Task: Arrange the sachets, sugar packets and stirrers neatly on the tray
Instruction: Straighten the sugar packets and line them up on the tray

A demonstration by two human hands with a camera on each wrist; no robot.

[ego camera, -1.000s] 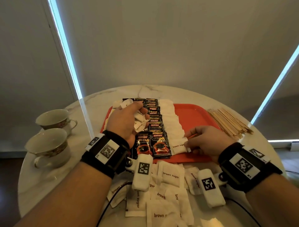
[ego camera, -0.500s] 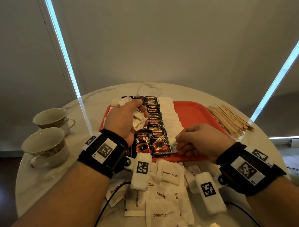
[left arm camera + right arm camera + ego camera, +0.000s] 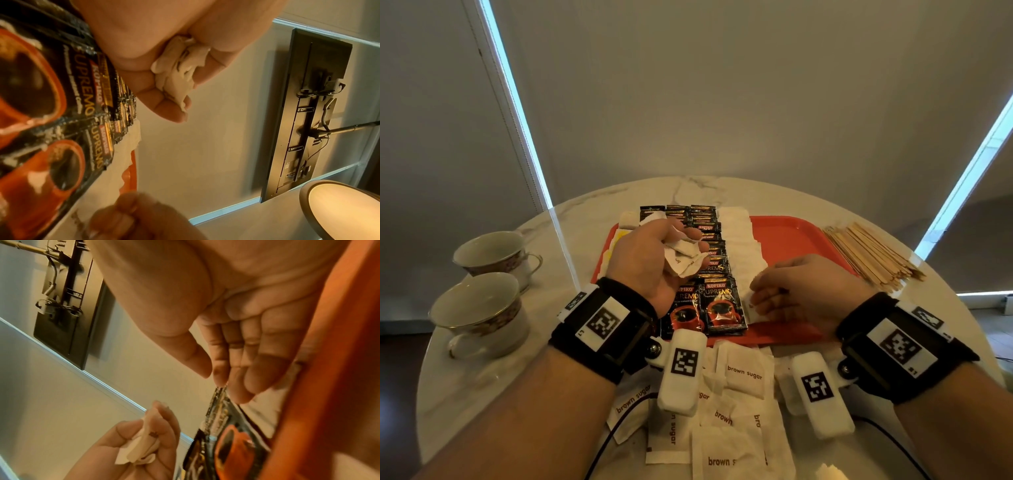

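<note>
Table [image 3: 482, 387]: brown-sugar packets [image 3: 743, 373] lying loose nearest you.
Tray [image 3: 791, 236]: you are filling it; sachets [image 3: 719, 305] reading "KOPIKO SUPREMO" running lengthwise away from you.
Stirrers [image 3: 869, 257]: waiting off-tray, nearer your right hand [image 3: 801, 294].
Right hand: fingers nearly straight, pressing a white packet [image 3: 751, 308] beside the sachets.
Left hand [image 3: 647, 260]: clutching a bunch of packets [image 3: 685, 257].

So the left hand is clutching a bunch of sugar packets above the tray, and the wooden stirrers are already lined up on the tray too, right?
Not quite. The left hand does clutch sugar packets above the tray, but the head view shows the wooden stirrers lying on the table, beside the tray's right edge.
</note>
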